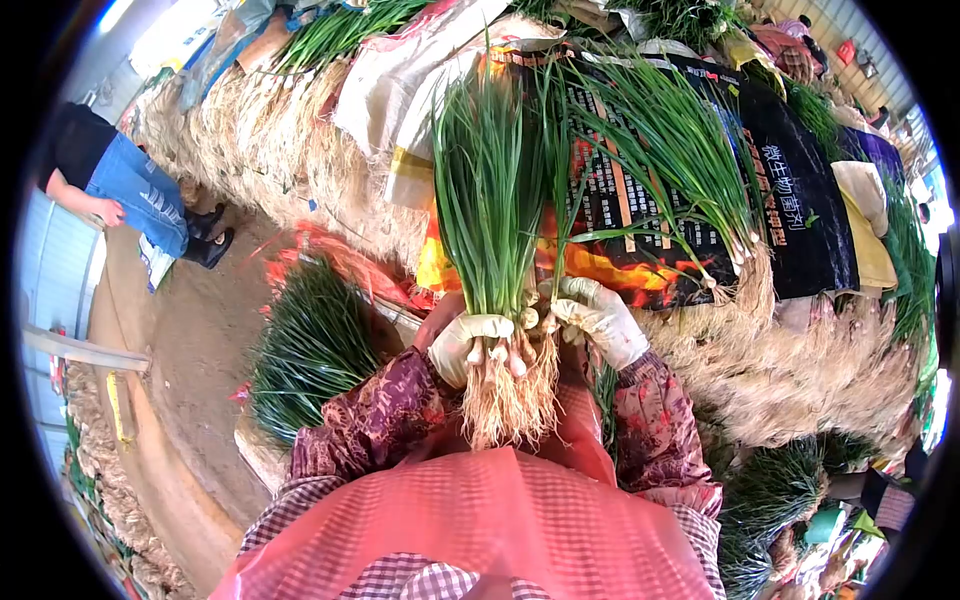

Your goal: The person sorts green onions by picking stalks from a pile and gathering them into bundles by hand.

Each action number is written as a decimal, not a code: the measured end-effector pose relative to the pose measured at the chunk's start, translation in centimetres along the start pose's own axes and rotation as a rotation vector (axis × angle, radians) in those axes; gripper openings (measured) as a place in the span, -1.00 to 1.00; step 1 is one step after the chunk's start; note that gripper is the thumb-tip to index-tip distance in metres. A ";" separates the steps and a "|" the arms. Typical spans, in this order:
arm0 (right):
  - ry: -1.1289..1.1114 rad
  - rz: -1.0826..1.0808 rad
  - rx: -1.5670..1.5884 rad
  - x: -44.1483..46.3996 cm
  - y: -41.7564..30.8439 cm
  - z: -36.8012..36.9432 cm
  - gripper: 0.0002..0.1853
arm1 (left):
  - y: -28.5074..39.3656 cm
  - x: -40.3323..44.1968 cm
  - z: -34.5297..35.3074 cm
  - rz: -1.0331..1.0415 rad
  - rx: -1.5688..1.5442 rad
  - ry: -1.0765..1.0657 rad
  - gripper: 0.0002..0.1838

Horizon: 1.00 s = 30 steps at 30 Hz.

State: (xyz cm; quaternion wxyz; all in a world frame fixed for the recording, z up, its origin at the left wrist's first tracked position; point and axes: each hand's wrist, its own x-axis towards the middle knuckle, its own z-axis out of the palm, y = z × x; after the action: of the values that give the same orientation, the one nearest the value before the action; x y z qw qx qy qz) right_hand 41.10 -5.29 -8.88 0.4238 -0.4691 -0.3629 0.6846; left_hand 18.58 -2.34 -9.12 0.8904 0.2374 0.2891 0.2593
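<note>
A bundle of green-leaved plants (490,200) stands upright in front of my chest, its pale bulbs and stringy roots hanging down. My left hand (468,345), in a whitish glove, is closed round the bundle's left side just above the bulbs. On the right side my gloved right hand (600,322) has its fingers bent against the stems and bulbs at the bundle's edge. Beyond it, a looser group of similar plants (690,150) lies on a black printed sack (790,200), roots towards me.
Long heaps of rooted plants (260,140) run across the back, partly under white sacks (385,100). Dark green bundles (310,350) lie at the left, more (770,500) at the lower right. A person in jeans (135,185) stands on the floor at the far left.
</note>
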 end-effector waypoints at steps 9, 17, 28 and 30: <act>-0.114 0.044 0.053 -0.2 0.2 1.3 -0.83 | -1.5 0.6 -2.3 0.044 -0.133 -0.140 -0.46; 0.110 -0.133 -0.042 -0.8 -0.2 1.9 -0.88 | -2.3 1.3 -2.4 0.029 -0.194 -0.168 -0.54; 0.334 -0.392 -0.241 0.3 1.0 0.7 -0.84 | -0.4 -0.2 -0.4 0.001 -0.054 -0.121 -0.59; 0.397 -0.448 -0.496 0.8 1.7 -0.5 -0.90 | -1.6 1.1 -2.3 -0.007 -0.118 -0.191 -0.50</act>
State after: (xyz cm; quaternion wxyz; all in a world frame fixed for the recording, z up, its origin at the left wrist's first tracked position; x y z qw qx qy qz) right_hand 40.98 -5.11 -10.84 0.4985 -0.5897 -0.5217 0.3627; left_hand 18.39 -2.27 -12.15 0.9273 0.2071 0.1877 0.2489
